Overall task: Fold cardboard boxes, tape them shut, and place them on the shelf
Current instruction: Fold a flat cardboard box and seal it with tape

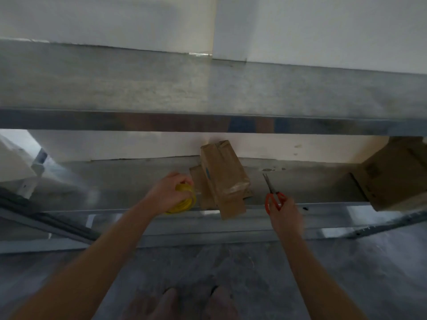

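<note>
Seemingly tape roll (186, 202) in left hand (166, 192), scissors (270, 188) in right hand (286, 215).

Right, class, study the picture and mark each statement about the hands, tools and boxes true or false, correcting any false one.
1. The left hand grips a yellow tape roll. True.
2. The right hand holds scissors with blue handles. False: the handles are red.
3. The small cardboard box lies on the floor. False: it lies on the lower shelf, between the two hands.
4. A larger cardboard box sits further right on that shelf. True.
</note>
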Demonstrator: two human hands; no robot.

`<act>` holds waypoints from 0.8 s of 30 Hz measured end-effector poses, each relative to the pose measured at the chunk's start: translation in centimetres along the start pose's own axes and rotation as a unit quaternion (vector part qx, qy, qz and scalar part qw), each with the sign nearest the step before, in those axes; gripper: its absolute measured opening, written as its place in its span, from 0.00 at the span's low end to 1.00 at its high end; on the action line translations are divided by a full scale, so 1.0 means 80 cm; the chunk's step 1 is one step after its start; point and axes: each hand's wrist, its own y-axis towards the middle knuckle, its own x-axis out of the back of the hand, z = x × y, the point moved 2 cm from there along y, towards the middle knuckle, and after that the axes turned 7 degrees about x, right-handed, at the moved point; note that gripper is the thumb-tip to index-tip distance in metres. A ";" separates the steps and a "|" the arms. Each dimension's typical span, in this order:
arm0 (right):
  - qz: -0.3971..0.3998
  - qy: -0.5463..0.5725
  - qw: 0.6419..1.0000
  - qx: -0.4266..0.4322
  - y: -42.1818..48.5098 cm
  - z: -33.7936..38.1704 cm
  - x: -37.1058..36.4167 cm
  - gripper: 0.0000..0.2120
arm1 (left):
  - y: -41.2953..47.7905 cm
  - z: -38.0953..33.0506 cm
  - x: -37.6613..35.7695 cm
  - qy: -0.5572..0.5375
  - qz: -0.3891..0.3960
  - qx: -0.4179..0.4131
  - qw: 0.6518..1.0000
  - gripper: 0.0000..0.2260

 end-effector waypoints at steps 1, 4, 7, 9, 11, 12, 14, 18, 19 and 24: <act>0.015 -0.019 1.000 0.000 0.015 -0.003 -0.007 0.25 | -0.002 -0.001 -0.004 -0.005 -0.012 0.008 1.000 0.13; 0.058 -0.006 0.998 0.028 0.050 -0.010 -0.030 0.25 | -0.008 -0.005 -0.012 -0.017 -0.038 0.013 0.999 0.12; 0.106 -0.050 0.989 0.089 0.071 -0.012 -0.046 0.21 | -0.018 -0.007 -0.016 -0.029 -0.046 0.026 0.998 0.12; 0.133 -0.112 0.974 0.144 0.074 -0.012 -0.050 0.21 | -0.025 -0.006 -0.017 -0.039 -0.055 0.035 0.997 0.14; 0.154 -0.156 0.959 0.181 0.073 -0.015 -0.050 0.23 | -0.028 -0.002 -0.016 -0.039 -0.068 0.035 0.996 0.13; 0.156 -0.173 0.953 0.194 0.071 -0.019 -0.047 0.24 | -0.031 -0.001 -0.015 -0.037 -0.074 0.030 0.996 0.12; 0.122 -0.186 0.943 0.248 0.057 -0.020 -0.033 0.30 | -0.035 0.003 -0.012 -0.033 -0.081 0.024 0.996 0.13; 0.004 -0.101 0.952 0.288 -0.012 0.003 -0.004 0.30 | -0.042 0.007 0.000 -0.006 -0.077 0.002 0.997 0.15; -0.025 -0.095 0.950 0.296 -0.035 0.018 0.000 0.30 | -0.043 0.008 0.004 0.007 -0.074 -0.007 0.997 0.16; -0.050 -0.055 0.914 0.399 -0.128 0.112 -0.022 0.28 | -0.047 0.019 0.028 0.034 -0.064 -0.041 0.997 0.15</act>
